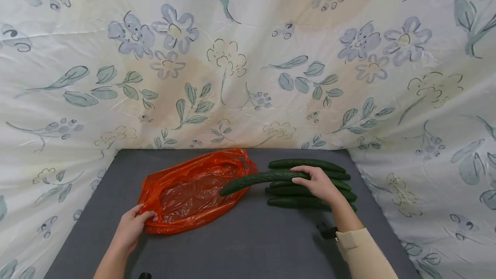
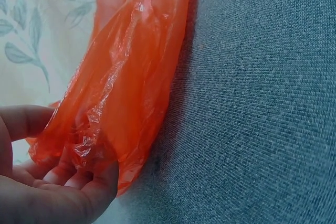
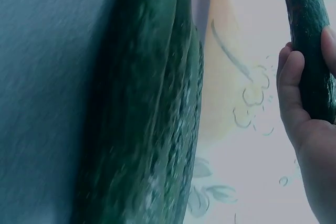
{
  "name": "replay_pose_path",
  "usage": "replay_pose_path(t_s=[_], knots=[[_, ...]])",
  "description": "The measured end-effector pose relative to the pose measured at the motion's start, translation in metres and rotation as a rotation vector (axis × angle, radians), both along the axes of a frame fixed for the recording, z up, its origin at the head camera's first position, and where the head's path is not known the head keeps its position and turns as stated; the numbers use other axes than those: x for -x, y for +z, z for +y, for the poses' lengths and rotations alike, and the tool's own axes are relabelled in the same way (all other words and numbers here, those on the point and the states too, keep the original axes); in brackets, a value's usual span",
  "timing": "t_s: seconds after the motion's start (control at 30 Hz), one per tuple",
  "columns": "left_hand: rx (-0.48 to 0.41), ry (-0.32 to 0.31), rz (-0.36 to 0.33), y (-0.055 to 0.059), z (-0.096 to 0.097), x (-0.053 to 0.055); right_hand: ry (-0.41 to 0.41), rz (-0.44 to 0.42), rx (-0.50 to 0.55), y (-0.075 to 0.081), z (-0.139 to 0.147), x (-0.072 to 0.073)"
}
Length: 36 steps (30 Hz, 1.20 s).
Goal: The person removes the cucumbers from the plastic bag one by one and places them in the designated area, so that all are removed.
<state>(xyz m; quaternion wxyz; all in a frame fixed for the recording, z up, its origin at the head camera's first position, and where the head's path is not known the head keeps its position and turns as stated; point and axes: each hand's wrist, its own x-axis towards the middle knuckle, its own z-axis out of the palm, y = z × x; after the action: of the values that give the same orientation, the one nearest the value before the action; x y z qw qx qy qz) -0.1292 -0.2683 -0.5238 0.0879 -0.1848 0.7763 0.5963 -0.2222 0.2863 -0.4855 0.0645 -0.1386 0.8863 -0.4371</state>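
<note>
A red plastic bag (image 1: 186,223) lies spread on the left half of the table, its mouth gaping upward. My left hand (image 1: 133,225) pinches the bag's near-left edge; in the left wrist view the thin film (image 2: 131,77) bunches between thumb and fingers. My right hand (image 1: 317,183) grips a long, slightly curved cucumber (image 1: 259,178) by its right end. In the head view its left tip overlaps the bag's right rim. Several more cucumbers (image 1: 298,203) lie side by side beneath and around the right hand. The right wrist view shows the held cucumber (image 3: 310,30) raised beside the lying ones (image 3: 142,103).
The dark grey table (image 1: 248,244) runs back to a hanging floral cloth (image 1: 248,76), which also closes in both sides. Black wrist-camera parts (image 1: 327,230) show at the right wrist, and another (image 1: 145,275) at the bottom edge.
</note>
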Motion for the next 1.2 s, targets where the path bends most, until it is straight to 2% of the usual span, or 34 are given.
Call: replay_pose_path(t_s=[0.5,0.77,1.0,1.2], knots=[[0.001,0.010,-0.010,-0.003,-0.003,0.000,-0.075,0.035,-0.046,-0.017,0.046,-0.037],[-0.012,0.015,-0.030,-0.002,-0.004,-0.001,-0.130,-0.006,-0.084,-0.024,0.067,-0.053],[-0.014,0.001,-0.015,0.000,-0.006,0.000,-0.185,-0.084,-0.054,-0.029,0.089,-0.065],[-0.006,0.000,-0.015,-0.001,-0.006,0.000,-0.235,-0.099,-0.104,-0.036,0.109,-0.083]])
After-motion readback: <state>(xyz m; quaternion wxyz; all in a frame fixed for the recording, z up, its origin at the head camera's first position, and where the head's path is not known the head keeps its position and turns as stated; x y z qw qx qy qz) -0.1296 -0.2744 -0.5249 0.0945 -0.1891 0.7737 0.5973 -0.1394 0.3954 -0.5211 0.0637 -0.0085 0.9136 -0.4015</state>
